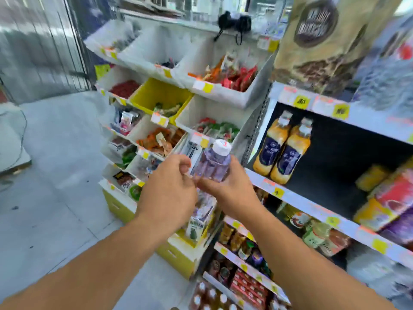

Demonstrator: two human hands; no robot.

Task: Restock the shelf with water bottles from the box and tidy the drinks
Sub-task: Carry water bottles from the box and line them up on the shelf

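Note:
A clear water bottle (213, 164) with a white cap is held upright in mid-air in front of the shelves. My right hand (228, 191) grips its lower body from the right. My left hand (169, 186) is at its left side with curled fingers touching the bottle's lower edge. To the right, the drinks shelf (297, 198) holds two orange juice bottles (282, 148) with dark labels at its left end, with dark free room behind and beside them. The box is out of sight.
A rack of white and yellow snack bins (161, 95) stands to the left of the shelving. Boxed goods (388, 198) fill the right of the drinks shelf. Lower shelves (245, 265) carry cans and bottles. Grey floor (55, 198) spreads on the left.

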